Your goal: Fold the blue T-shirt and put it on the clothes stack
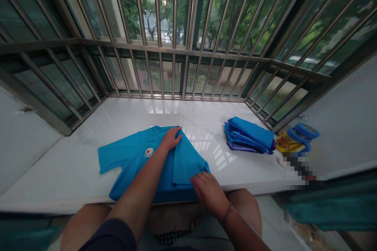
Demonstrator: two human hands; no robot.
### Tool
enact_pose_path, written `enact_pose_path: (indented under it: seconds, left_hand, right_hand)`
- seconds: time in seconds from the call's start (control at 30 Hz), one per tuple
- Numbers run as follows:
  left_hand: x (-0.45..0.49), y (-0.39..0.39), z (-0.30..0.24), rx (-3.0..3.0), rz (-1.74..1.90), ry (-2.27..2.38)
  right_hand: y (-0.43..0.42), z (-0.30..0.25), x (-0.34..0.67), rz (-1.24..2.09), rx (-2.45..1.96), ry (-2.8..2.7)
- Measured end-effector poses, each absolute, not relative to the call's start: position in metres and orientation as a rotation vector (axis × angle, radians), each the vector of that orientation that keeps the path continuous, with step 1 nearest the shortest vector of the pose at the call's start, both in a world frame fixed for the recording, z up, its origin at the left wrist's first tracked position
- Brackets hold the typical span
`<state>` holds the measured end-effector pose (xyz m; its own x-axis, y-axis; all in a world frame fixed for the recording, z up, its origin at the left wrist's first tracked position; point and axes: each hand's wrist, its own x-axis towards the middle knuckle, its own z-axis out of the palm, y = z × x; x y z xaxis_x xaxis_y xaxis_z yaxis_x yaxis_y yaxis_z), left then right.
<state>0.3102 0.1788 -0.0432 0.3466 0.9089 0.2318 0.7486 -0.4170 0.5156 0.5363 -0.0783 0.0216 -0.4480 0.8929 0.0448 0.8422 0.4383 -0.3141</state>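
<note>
A blue short-sleeved T-shirt lies front up on the white ledge, with a small round red-and-white emblem on its chest. One sleeve stretches out to the left, while the right side is folded inward over the body. My left hand rests on the shirt near the collar, its fingers laid over the top of the fold and the thumb apart. At the lower right, my right hand has its fingers curled on the edge of the folded part; the fingertips are partly hidden.
To the right sits a stack of folded blue and purple clothes. Beyond it, against the wall, stands a yellow jar with a blue lid, beside a blurred-out patch. Metal window bars close off the ledge's far side. My knees touch the front edge.
</note>
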Motion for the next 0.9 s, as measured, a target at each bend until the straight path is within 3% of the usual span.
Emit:
enact_pose_path:
  seconds: [0.17,0.63,0.9]
  left_hand:
    - [0.314,0.177,-0.042,2.329,0.643,1.524]
    - [0.322,0.171,-0.040,2.452,0.409,1.603]
    - [0.326,0.173,-0.040,2.379,0.379,1.594]
  right_hand:
    - [-0.046,0.016,0.567,0.224,-1.840,-2.168]
    - [-0.024,0.006,0.587,0.070,-2.163,-2.255]
    - [-0.025,-0.003,0.540,0.026,-1.848,-2.269]
